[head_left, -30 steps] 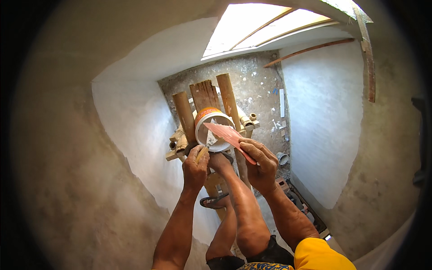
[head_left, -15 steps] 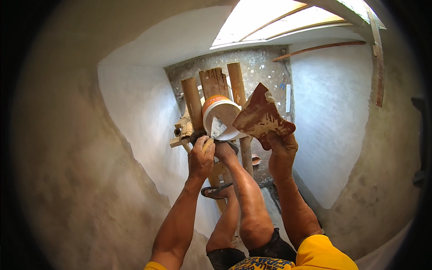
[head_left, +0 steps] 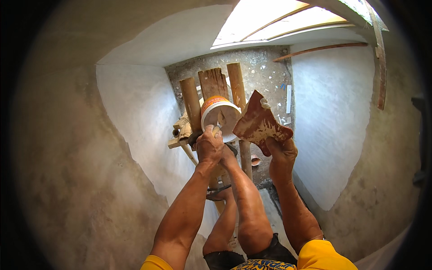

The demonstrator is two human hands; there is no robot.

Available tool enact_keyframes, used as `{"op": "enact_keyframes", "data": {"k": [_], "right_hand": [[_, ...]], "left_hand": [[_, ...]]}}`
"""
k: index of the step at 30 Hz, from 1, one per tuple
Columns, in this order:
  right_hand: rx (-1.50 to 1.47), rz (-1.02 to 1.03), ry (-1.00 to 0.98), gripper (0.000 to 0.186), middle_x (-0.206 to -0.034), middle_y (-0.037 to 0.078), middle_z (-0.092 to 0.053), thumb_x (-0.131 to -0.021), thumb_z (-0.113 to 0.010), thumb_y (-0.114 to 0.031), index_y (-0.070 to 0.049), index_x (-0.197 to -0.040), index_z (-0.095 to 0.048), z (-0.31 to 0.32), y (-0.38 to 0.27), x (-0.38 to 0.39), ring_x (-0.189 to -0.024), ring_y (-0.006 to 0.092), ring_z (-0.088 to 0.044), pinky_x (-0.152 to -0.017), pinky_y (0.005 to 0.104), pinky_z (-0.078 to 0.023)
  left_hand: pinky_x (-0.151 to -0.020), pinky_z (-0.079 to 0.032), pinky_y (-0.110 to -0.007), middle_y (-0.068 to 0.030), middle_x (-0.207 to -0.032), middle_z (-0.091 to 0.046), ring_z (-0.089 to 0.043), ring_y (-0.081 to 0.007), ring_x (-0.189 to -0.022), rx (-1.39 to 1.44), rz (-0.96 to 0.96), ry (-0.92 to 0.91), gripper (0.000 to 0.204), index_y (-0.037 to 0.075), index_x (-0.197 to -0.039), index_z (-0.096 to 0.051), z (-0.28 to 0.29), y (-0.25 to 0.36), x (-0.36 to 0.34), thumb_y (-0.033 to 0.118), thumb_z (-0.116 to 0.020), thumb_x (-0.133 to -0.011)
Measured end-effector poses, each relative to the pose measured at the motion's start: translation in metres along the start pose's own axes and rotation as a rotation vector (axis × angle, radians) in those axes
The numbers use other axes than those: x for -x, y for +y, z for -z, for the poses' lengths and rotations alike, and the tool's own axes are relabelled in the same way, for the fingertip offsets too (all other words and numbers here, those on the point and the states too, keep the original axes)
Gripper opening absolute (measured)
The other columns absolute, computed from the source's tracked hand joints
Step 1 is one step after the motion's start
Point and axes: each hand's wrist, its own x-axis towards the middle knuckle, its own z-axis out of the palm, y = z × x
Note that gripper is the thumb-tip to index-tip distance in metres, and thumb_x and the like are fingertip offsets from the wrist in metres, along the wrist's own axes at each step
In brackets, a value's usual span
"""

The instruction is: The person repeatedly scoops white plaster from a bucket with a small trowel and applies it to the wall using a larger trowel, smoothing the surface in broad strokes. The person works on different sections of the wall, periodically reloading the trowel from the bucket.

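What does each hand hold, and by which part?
The left hand holds a putty knife by its handle; the right hand holds a flat reddish-brown sheet by its lower edge.

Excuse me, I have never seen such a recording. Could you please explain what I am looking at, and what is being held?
There is no machine here: you see a person's own bare left hand and right hand. The camera sits on the person's head and looks down, so the bare legs show too. Its wide lens bends straight edges and leaves the corners dark.

The left hand grips what looks like a putty knife, its blade inside a white bucket with an orange band. The right hand holds up a smeared, reddish-brown flat sheet beside it.

The bucket appears to rest on a rough wooden board, with a round pole on each side.
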Motion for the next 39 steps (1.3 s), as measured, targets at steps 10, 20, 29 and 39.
{"op": "enact_keyframes", "data": {"k": [10, 20, 29, 39], "right_hand": [[0.017, -0.021, -0.007, 0.024, -0.108, 0.004, -0.072, -0.094, -0.066, 0.002, 0.000, -0.118, -0.069, -0.004, 0.000, 0.004, -0.095, 0.0117, -0.067, -0.081, 0.0289, -0.058], [-0.175, -0.237, -0.481, 0.013, -0.081, -0.002, -0.064, -0.096, -0.059, -0.001, -0.005, -0.105, -0.068, -0.126, -0.032, 0.046, -0.062, 0.0041, -0.052, -0.053, 0.0232, -0.039], [0.160, 0.066, -0.762, 0.038, -0.112, 0.009, -0.076, -0.093, -0.060, -0.003, -0.001, -0.130, -0.067, -0.355, -0.085, 0.113, -0.103, 0.0125, -0.067, -0.090, 0.0293, -0.053], [0.666, 0.487, -0.784, 0.042, -0.108, 0.023, -0.072, -0.095, -0.052, -0.016, -0.007, -0.136, -0.053, -0.624, -0.181, 0.139, -0.106, 0.0388, -0.069, -0.091, 0.0480, -0.054]], "left_hand": [[-0.085, -0.056, -0.052, -0.0273, -0.102, -0.073, -0.071, -0.0466, -0.096, -0.058, 0.108, 0.032, 0.039, 0.004, -0.123, -0.065, 0.014, 0.004, 0.017, 0.033, -0.066, -0.095], [-0.103, -0.045, -0.049, -0.0202, -0.128, -0.062, -0.058, -0.0390, -0.119, -0.322, -0.049, 0.580, 0.044, 0.002, -0.130, -0.060, 0.249, -0.088, 0.261, 0.020, -0.074, -0.092], [-0.118, -0.025, -0.058, -0.0277, -0.155, -0.039, -0.032, -0.0452, -0.147, -1.113, 0.301, 1.360, 0.059, -0.002, -0.153, -0.037, 0.455, -0.049, 0.545, 0.031, -0.052, -0.106], [-0.103, -0.040, -0.059, -0.0334, -0.150, -0.040, -0.046, -0.0496, -0.128, -1.359, 0.636, 2.198, 0.075, -0.008, -0.154, -0.033, 0.571, -0.019, 0.698, 0.049, -0.048, -0.107]]}}
